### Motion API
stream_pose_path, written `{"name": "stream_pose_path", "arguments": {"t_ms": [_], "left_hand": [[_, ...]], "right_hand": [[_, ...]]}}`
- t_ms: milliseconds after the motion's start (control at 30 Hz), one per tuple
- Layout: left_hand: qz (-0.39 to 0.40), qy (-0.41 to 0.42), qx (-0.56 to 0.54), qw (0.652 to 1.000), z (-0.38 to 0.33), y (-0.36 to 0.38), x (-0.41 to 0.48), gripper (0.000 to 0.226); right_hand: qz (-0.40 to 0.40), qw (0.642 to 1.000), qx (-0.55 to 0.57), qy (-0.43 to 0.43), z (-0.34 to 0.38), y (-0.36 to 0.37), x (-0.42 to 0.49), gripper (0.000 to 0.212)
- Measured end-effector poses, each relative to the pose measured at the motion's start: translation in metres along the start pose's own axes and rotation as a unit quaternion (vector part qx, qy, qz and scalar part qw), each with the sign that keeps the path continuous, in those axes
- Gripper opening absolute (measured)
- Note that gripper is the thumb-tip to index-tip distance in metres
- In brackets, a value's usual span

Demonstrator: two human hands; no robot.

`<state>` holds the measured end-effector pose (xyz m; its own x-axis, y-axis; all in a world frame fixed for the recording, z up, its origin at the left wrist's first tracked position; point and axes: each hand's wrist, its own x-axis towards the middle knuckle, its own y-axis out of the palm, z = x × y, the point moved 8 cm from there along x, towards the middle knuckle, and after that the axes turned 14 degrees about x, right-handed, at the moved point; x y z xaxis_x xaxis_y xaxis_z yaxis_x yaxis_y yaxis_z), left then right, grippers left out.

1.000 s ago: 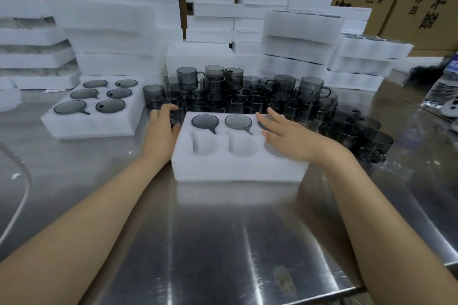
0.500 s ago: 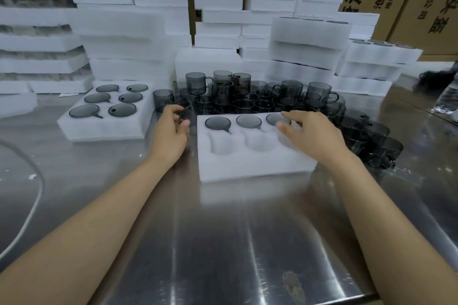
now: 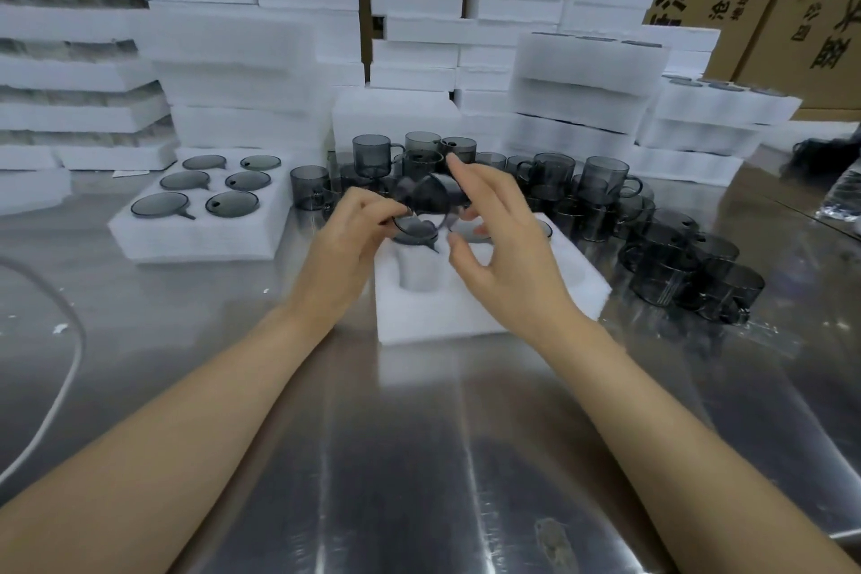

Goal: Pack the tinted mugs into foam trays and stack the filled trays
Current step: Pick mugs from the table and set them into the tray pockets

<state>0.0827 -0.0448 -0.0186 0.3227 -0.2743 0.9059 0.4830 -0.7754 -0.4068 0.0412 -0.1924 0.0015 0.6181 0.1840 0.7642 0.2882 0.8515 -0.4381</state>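
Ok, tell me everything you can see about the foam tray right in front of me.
The foam tray is a white, soft-looking rectangular block with round pockets, lying flat on the steel table. Tinted mugs sit sunk in its far row; the visible near pockets are empty. The left hand pinches a blurred mug just above it.

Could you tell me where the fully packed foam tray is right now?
Head view, left of centre: the full tray sits on the steel table, left of the tray being filled.
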Motion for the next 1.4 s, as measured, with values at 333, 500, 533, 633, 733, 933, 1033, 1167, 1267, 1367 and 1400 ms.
{"name": "stream_pose_path", "arguments": {"t_ms": [333,500,533,633,733,933,1033,1167,1267,1367,1400], "left_hand": [[0.009,0.01,0.015,1.0,0.001,0.005,-0.002,0.076],[0.003,-0.109,-0.008,0.994,0.027,0.008,-0.005,0.069],[0.005,-0.122,-0.006,0.992,0.03,0.009,-0.006,0.067],[0.0,-0.158,-0.006,0.987,0.039,0.01,-0.008,0.061],[0.008,-0.173,-0.01,0.985,0.043,0.012,-0.01,0.056],[0.021,-0.163,0.002,0.986,0.041,0.014,-0.01,0.052],[0.026,-0.162,0.001,0.986,0.041,0.014,-0.011,0.052],[0.033,-0.17,0.0,0.985,0.042,0.014,-0.011,0.051],[0.037,-0.167,0.003,0.985,0.041,0.014,-0.011,0.049],[0.037,-0.168,0.004,0.985,0.04,0.013,-0.011,0.047],[0.039,-0.168,0.005,0.985,0.04,0.013,-0.011,0.047]], "right_hand": [[-0.023,0.997,0.002,0.07,-0.016,-0.005,-0.005,0.071],[-0.085,0.983,0.101,0.125,-0.025,-0.015,-0.006,0.062],[-0.095,0.979,0.117,0.138,-0.027,-0.017,-0.006,0.061],[-0.108,0.962,0.182,0.171,-0.032,-0.018,-0.006,0.06],[-0.11,0.948,0.239,0.179,-0.033,-0.02,-0.006,0.06],[-0.131,0.881,0.369,0.264,-0.045,-0.022,-0.007,0.055],[-0.129,0.787,0.529,0.291,-0.047,-0.015,-0.008,0.026],[-0.134,0.711,0.599,0.342,-0.046,-0.011,-0.011,0.017],[-0.126,0.705,0.609,0.342,-0.046,-0.011,-0.011,0.019],[-0.092,0.689,0.632,0.343,-0.042,-0.007,-0.01,0.021],[-0.075,0.681,0.644,0.34,-0.04,-0.005,-0.009,0.025]]}}
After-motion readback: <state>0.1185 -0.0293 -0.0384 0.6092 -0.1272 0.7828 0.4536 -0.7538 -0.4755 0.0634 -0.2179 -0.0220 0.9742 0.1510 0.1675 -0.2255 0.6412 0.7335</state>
